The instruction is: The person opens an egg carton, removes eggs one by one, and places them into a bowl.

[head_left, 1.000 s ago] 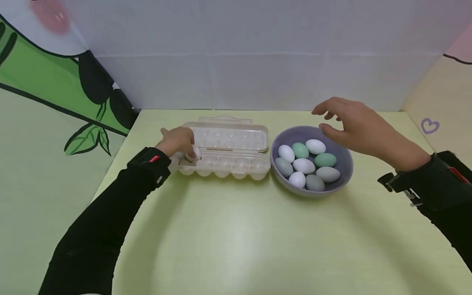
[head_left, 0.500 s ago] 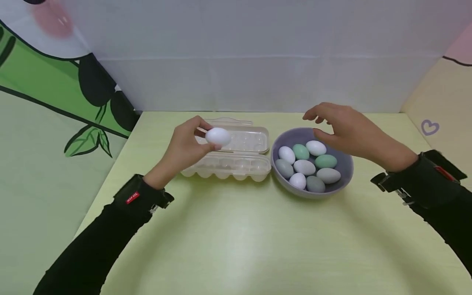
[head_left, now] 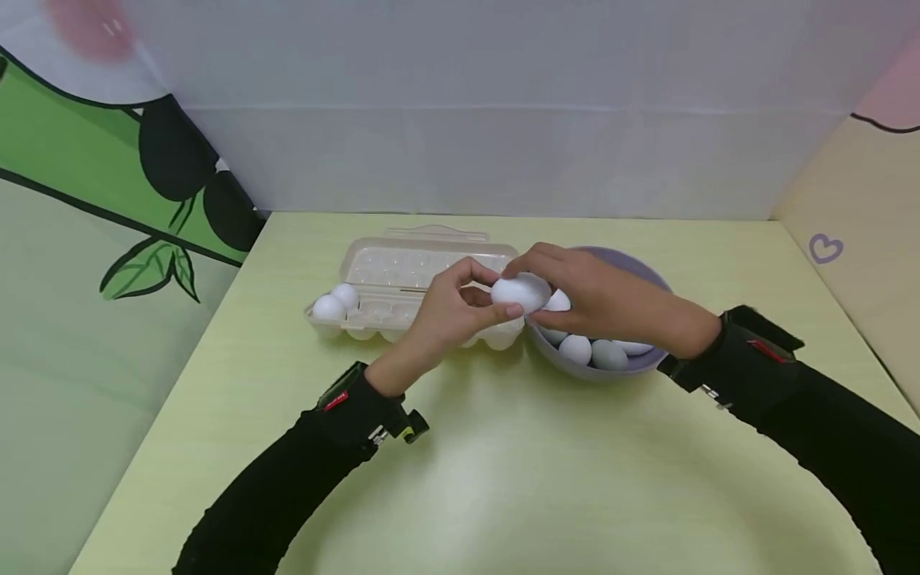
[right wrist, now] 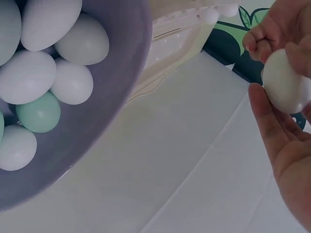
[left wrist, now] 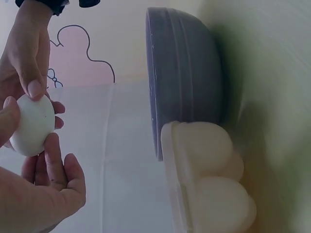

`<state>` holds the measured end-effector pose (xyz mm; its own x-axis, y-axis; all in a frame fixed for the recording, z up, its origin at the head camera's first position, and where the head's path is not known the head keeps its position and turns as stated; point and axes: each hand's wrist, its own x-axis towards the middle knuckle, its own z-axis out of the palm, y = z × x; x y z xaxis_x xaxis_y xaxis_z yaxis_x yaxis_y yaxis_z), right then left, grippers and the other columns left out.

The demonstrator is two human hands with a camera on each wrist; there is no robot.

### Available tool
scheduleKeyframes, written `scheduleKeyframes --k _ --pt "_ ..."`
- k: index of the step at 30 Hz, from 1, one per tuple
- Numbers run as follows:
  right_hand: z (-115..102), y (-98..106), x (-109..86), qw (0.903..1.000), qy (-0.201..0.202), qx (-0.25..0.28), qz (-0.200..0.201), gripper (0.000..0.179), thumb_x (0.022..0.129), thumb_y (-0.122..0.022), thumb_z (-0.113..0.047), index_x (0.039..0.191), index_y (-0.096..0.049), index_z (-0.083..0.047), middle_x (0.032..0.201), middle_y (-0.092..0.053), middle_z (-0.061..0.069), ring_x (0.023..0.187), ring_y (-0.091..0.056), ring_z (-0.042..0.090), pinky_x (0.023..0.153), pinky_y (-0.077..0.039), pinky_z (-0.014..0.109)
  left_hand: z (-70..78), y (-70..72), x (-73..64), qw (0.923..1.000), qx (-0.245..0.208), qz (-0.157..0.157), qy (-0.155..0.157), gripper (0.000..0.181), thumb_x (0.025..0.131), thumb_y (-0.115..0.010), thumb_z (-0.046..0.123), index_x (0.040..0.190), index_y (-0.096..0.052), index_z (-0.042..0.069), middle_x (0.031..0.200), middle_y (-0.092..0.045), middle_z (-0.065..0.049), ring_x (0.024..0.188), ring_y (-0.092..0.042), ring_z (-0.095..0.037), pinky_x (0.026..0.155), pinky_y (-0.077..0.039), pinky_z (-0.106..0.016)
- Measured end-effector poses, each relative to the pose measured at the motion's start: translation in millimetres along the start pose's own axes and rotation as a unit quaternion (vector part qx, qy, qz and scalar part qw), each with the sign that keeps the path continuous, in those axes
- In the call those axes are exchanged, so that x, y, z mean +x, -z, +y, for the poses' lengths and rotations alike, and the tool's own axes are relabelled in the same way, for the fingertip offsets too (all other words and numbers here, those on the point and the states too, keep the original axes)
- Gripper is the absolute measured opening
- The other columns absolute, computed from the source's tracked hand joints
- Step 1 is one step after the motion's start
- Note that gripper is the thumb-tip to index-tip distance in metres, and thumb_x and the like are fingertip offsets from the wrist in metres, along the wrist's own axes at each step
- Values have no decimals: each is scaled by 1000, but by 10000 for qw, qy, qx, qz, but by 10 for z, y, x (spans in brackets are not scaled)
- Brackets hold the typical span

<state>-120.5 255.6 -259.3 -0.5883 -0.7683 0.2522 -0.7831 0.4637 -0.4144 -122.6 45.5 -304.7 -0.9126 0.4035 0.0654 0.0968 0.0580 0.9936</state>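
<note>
A white egg [head_left: 519, 292] is held between both hands, above the gap between carton and bowl. My left hand [head_left: 454, 310] pinches it from the left with thumb and fingers. My right hand [head_left: 596, 294] grips its other end, with thumb and fingertips on the shell in the left wrist view. Below and left lies an open clear plastic egg carton [head_left: 391, 307], with two white eggs [head_left: 338, 303] at its left end. Under my right hand stands a purple-grey bowl [head_left: 625, 257] of several white, grey and green eggs [right wrist: 82, 39], partly hidden by that hand in the head view.
The carton's lid [head_left: 402, 259] leans back toward the white wall [head_left: 460, 160]. Carton and bowl stand close together on a pale yellow table [head_left: 460, 463]. Painted side panels rise at the left and right.
My left hand has lifted the egg off the carton's left end and carried it right. My right hand has moved left and down from above the bowl and taken hold of the same egg.
</note>
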Motion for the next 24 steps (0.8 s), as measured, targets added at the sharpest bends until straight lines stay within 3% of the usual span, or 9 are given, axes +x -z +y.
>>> scheduleKeyframes --k 4,9,13,19,24 --pt "83 50 -20 9996 158 -8 254 38 80 -67 -11 113 -49 -14 105 -52 -4 86 -50 9 68 -46 28 18 -118 91 9997 -97 -106 -173 33 74 -73 12 98 -50 6 98 -58 -10 83 -60 -22 70 -50 -31" --pt "196 207 -56 9998 -44 135 119 39 80 -67 -14 114 -49 -17 106 -51 -6 88 -48 9 69 -46 28 93 -83 181 9975 452 -387 -389 31 81 -68 18 103 -49 9 102 -55 -7 88 -58 -19 75 -49 -34" --pt "282 310 -94 9987 -490 154 -30 40 82 -65 -13 117 -46 -15 110 -49 -4 94 -47 11 73 -47 30 182 100 145 9941 913 -377 -445 29 85 -63 20 107 -48 10 105 -53 -5 92 -55 -18 77 -47 -35" --pt "554 398 -211 9886 -1482 -129 -218 38 80 -64 -9 114 -48 -12 110 -50 1 94 -47 17 76 -45 34 281 501 11 9890 1367 -155 -546 27 90 -56 19 113 -46 8 106 -52 -8 91 -55 -20 78 -46 -33" --pt "851 328 -342 9825 -1780 -111 -543 37 74 -62 0 107 -52 -12 106 -53 4 91 -48 21 75 -43 39 288 777 -141 9862 1544 255 -546 26 92 -52 19 114 -46 7 106 -53 -9 88 -57 -20 77 -46 -27"
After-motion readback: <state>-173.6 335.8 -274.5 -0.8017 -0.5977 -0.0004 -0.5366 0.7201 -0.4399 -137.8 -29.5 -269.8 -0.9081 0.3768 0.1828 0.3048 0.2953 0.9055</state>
